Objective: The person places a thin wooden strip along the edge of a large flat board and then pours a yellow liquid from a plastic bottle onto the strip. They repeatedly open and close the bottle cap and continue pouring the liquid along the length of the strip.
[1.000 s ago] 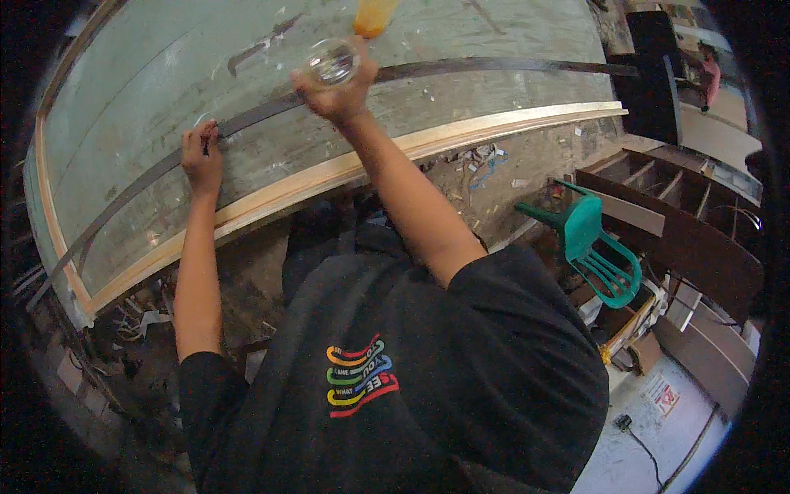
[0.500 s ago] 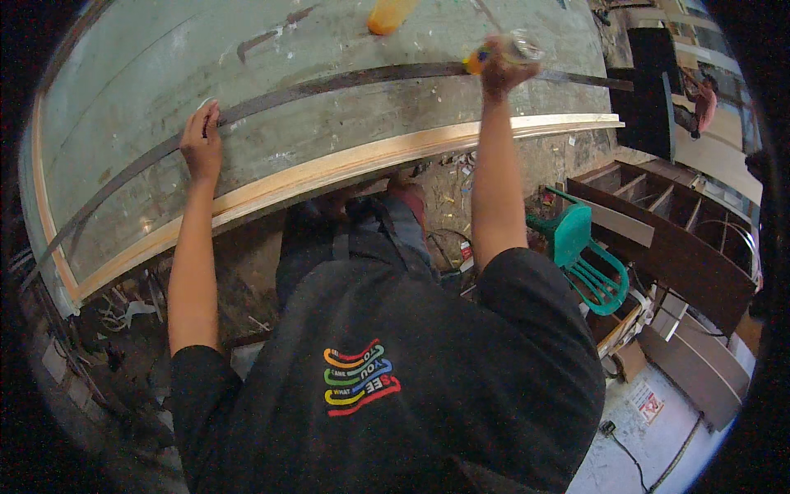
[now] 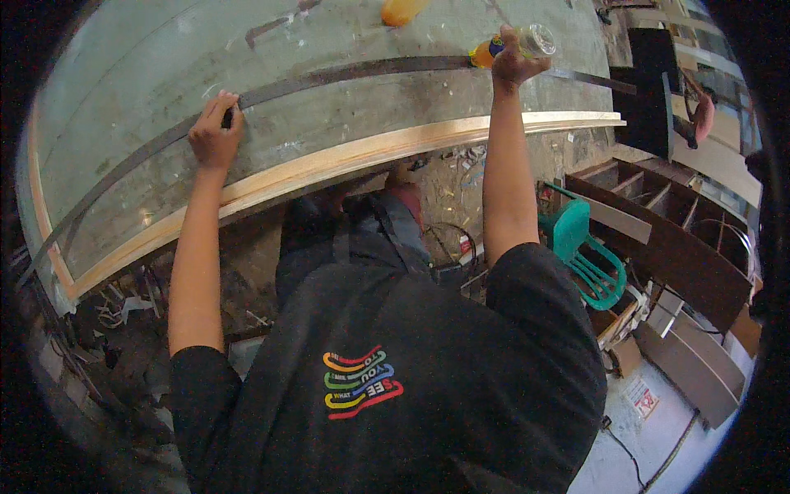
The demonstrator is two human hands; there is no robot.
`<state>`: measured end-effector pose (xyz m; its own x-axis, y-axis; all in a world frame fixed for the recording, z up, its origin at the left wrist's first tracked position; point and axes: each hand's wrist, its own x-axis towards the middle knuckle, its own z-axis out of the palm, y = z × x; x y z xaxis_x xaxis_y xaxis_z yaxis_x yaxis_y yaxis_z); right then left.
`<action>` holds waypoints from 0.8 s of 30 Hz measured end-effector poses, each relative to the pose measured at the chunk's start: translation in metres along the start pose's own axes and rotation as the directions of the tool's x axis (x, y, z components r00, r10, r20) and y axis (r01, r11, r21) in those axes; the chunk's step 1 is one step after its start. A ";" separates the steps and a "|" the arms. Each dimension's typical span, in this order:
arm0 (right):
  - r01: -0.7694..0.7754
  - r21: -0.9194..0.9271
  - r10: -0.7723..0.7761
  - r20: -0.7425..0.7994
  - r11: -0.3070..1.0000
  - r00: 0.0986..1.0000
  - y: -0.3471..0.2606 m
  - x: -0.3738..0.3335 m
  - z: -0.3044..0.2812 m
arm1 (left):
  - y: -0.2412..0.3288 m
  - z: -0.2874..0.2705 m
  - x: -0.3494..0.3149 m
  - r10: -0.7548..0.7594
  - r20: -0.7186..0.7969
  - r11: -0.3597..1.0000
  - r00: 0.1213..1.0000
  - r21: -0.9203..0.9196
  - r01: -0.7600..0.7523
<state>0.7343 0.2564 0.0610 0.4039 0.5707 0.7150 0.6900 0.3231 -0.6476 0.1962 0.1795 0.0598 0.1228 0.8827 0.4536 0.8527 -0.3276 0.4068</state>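
Note:
A long dark strip [image 3: 329, 78] lies across a worn grey-green board [image 3: 346, 115]. My right hand [image 3: 512, 67] is closed round a clear plastic bottle [image 3: 540, 41], tilted on its side. Yellow-orange liquid and a blue label show at its left end, which is close over the strip. Farther left, my left hand [image 3: 216, 136] has its fingers curled together at the strip's edge. Something small and whitish seems to be at its fingertips, too faint to name.
Pale wooden moulding [image 3: 370, 155] runs along the board's near edge. An orange object [image 3: 403, 10] stands at the far edge of view. To the right are a green plastic chair [image 3: 576, 235], a dark wooden shelf frame [image 3: 658, 226] and another person [image 3: 701, 119] in pink.
My left hand has slid right along the strip. The right hand with the bottle has shifted slightly right and now looks steadier. The person in pink has moved a little.

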 end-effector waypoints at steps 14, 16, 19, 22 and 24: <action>-0.106 0.179 0.033 0.367 0.978 0.930 -0.159 -0.145 0.133 | -0.007 0.000 0.000 0.027 0.040 0.986 0.999 0.161 -0.033; 0.095 0.029 -0.095 -0.020 0.995 0.995 -0.158 -0.136 0.131 | -0.006 0.000 -0.002 -0.012 0.049 0.987 0.999 0.163 0.004; -0.124 0.220 0.116 0.047 0.968 0.992 -0.125 -0.105 0.093 | -0.009 0.002 0.001 -0.009 -0.023 0.990 1.000 0.140 0.012; 0.313 -0.313 -0.281 0.146 0.897 0.949 -0.069 -0.060 0.035 | -0.011 0.001 0.003 -0.015 -0.050 0.993 0.999 0.118 0.021; 0.195 -0.196 -0.192 0.034 0.961 0.981 -0.048 -0.056 0.032 | -0.012 0.000 0.003 -0.021 -0.034 0.994 0.999 0.104 0.024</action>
<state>0.6589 0.2328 0.0436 0.2432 0.5239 0.8163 0.8596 0.2734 -0.4316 0.1864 0.1865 0.0560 0.0880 0.8775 0.4715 0.9036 -0.2695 0.3330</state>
